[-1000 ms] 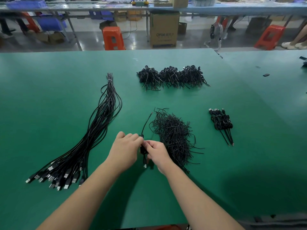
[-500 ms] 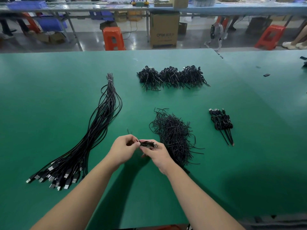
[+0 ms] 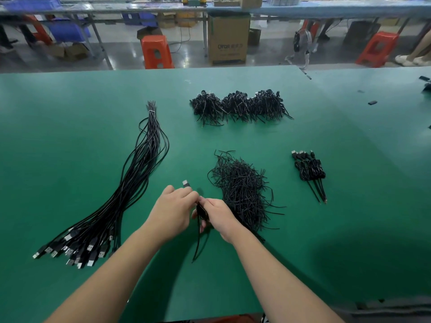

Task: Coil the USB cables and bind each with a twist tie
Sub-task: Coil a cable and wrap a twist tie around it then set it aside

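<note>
Your left hand (image 3: 173,212) and right hand (image 3: 218,216) meet just above the green table (image 3: 70,136), both curled around one small coiled cable (image 3: 201,212) pinched between them. Its USB plug (image 3: 185,183) pokes out past your left fingers, and a loose tail (image 3: 198,238) hangs from the coil toward you.

This looks like the binding step — the coil is made and wants its tie. Keep the left pinch firm across the waist of the coil so the loops cannot spring apart, and let the right fingers do the twisting. Wind the tie snug at the middle, not near the plug, and lay the ends flat (stray ends snag in a pile). The hanging tail may slip free of the loops, so check that it sits where the finished ones have theirs before you tighten.

The pile of twist ties (image 3: 242,190) lies just beside your right hand, touching its far side. The uncoiled cables (image 3: 130,190) fan out well to the left, plugs nearest you; the bound coils (image 3: 309,170) sit to the right, and three dark heaps (image 3: 240,107) lie farther back.

Whether a tie is already around the coil cannot be told — your fingers cover it, and black on black hides the rest. The heaps at the back are too tangled to say what they are.
</note>
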The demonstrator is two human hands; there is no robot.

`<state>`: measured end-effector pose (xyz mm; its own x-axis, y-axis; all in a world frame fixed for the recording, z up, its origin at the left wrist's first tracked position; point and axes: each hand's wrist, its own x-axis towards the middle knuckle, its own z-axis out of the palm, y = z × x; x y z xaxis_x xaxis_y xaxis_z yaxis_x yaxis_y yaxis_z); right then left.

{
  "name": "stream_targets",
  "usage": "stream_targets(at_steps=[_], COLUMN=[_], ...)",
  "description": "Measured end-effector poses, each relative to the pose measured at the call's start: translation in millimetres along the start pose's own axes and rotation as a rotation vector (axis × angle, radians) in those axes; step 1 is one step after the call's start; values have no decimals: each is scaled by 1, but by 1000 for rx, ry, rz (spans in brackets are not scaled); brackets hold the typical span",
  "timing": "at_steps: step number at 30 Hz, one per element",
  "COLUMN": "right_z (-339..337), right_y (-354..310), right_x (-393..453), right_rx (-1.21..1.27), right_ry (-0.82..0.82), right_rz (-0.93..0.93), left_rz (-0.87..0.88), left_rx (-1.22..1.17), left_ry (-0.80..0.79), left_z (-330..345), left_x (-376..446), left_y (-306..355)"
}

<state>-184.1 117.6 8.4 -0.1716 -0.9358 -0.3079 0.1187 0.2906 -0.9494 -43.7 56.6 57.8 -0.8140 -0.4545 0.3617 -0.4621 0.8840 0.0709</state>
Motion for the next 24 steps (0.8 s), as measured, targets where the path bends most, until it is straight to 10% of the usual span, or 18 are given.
stream_targets(at_steps=[13,24], right_z=[0,-2], right_y=[9,9], right_x=[3,1], right_rx=[50,12], right_ry=[-39,-15], right_rz=[-122,-94], left_rz=[-915,-148], left_rx=[-910,-73], left_ry=[-136,26], left_z=[19,14], left_x=[-5,-11], left_y=[-18,-7])
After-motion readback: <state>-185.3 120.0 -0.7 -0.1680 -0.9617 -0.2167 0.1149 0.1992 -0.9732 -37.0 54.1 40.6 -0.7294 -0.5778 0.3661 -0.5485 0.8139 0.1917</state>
